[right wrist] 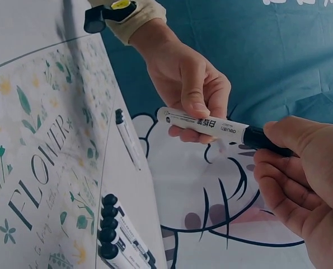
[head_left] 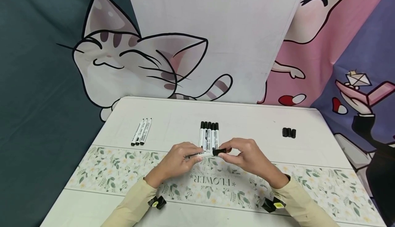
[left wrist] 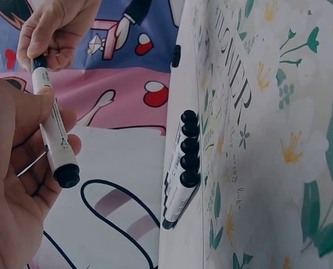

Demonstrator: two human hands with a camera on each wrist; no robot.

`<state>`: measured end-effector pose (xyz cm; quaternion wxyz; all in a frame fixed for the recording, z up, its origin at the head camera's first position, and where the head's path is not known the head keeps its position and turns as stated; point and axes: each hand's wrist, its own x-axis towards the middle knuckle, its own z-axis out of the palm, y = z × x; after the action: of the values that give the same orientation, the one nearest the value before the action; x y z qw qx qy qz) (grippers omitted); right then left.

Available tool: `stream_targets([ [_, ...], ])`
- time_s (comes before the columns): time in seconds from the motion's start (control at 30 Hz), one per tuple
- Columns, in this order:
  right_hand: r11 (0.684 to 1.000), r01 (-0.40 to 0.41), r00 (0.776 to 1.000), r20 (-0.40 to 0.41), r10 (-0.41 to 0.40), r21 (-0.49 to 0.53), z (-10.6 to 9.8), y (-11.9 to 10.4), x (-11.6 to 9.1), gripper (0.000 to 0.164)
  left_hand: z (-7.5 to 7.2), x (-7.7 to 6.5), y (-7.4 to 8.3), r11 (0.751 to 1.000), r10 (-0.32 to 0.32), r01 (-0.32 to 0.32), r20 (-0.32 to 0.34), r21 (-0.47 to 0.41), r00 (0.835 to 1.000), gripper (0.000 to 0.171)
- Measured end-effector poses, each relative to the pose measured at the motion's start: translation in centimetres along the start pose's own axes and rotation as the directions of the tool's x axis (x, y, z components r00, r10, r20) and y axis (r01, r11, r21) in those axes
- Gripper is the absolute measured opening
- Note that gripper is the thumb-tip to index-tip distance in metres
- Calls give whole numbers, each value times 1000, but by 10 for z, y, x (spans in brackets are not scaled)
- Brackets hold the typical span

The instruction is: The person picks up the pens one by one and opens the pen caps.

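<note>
Between the two hands a white whiteboard marker (right wrist: 208, 124) is held roughly level, with a black cap (head_left: 217, 152) on its right end. My left hand (head_left: 180, 158) grips the white barrel, thumb on top in the right wrist view. My right hand (head_left: 247, 154) pinches the black cap between thumb and fingers. The cap sits against the barrel, and the fingers hide part of it. Just beyond the hands, several capped markers (head_left: 209, 134) lie side by side in a row, black caps pointing away.
On the left of the white table (head_left: 172, 117) lie three markers (head_left: 142, 132) with bare thin tips. Three loose black caps (head_left: 289, 132) stand together at the right. A floral strip printed FLOWER (head_left: 213, 180) crosses the table under the forearms. Printed curtains (head_left: 216, 31) hang behind.
</note>
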<state>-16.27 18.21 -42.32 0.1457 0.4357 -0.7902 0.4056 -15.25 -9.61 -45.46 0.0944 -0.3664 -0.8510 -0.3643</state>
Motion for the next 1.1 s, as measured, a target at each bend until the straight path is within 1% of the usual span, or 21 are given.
stream_targets([
  [0.17,1000,4,1000,-9,-4,-1,1,0,1,21,-1,-1,0,1000,1,-1,8,-3,1000,28],
  [0.57,1000,-12,1000,10,12,29,2,0,1,23,-3,-3,-3,1000,3,-3,27,-11,1000,27],
  [0.73,1000,-4,1000,7,3,28,1,1,1,24,-5,-3,-5,1000,0,0,40,-3,999,28],
  [0.83,1000,1,1000,-10,-1,29,-3,1,1,27,-7,-6,-6,1000,-1,1,17,5,1000,26],
  [1.0,999,-18,998,-53,19,30,-12,0,1,31,-13,-12,-7,1000,-3,3,-50,3,999,25],
  [1.1,999,-36,997,-61,37,24,-16,-1,2,32,-16,-13,-7,1000,-21,20,-71,-8,997,27],
])
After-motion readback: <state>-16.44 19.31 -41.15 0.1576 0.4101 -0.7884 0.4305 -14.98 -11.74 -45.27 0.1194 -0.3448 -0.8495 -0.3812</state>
